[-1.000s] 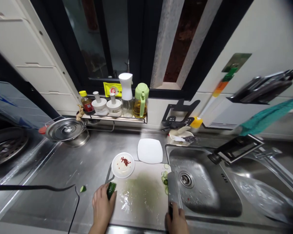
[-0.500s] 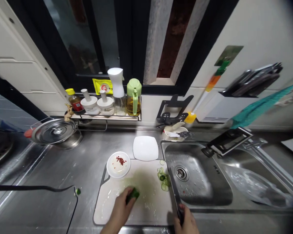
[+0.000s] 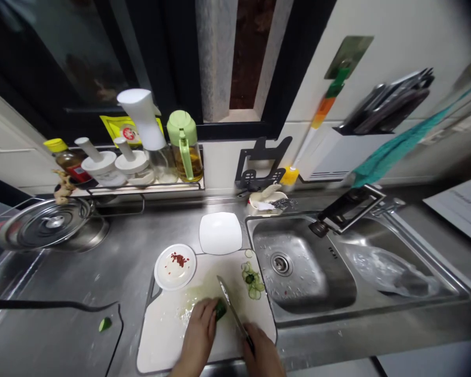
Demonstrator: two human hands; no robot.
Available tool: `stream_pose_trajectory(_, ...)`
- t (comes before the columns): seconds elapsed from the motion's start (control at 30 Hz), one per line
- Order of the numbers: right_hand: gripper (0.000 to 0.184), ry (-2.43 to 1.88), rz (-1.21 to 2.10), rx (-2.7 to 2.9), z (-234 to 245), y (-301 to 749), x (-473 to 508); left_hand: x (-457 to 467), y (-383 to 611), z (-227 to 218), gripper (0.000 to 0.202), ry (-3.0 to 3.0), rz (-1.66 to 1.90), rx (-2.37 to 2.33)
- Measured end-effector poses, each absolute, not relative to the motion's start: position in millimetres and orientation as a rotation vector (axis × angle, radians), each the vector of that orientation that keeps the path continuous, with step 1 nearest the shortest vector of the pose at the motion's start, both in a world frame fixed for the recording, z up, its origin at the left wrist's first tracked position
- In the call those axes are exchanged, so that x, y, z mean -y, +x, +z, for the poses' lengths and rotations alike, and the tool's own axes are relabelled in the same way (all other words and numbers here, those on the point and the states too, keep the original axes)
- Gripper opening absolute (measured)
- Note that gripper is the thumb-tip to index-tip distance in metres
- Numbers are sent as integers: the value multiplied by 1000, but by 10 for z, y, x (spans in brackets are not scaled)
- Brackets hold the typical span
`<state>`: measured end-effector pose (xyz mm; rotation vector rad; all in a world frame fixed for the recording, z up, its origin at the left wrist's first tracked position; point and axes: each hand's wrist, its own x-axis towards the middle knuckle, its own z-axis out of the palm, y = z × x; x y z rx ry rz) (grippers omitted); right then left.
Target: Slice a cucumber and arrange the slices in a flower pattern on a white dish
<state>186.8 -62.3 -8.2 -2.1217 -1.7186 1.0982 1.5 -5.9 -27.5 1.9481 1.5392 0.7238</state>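
Note:
My left hand is closed over a short dark green piece of cucumber and presses it onto the white cutting board. In my right hand is the handle of a cleaver, whose blade stands edge-down right beside the cucumber's cut end. Several thin cucumber slices lie in a pile on the board's far right corner. A small round white plate with red chopped bits rests at the board's far left corner.
A square white dish lies behind the board. To the right is the steel sink with a tap. A rack of bottles and jars lines the wall, and a pot lid is at left. A cucumber end lies on the counter.
My left hand carried the cucumber from the board's left edge to its middle. My right hand swung the cleaver from the board's right edge inward to the cucumber. The camera tilted down.

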Motion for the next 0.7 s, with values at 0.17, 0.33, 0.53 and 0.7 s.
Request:
stream_pose_trajectory(0.17, 42, -2169, 1159, 1818, 59, 1843, 541, 62, -21, -309, 32, 2008, 675, -1450)
stream_pose_trajectory(0.33, 33, -2370, 1154, 1929, 247, 1748, 362, 127, 15, -350, 33, 1921, 668, -1527)
stream_pose_trajectory(0.53, 59, -2323, 1118, 2151, 354, 1660, 173, 194, 17, -396, 32, 2020, 753, -1531)
stream_pose_trajectory(0.7, 62, -2316, 1114, 2286, 378, 1653, 139, 168, -22, -421, 30, 2127, 767, -1441)
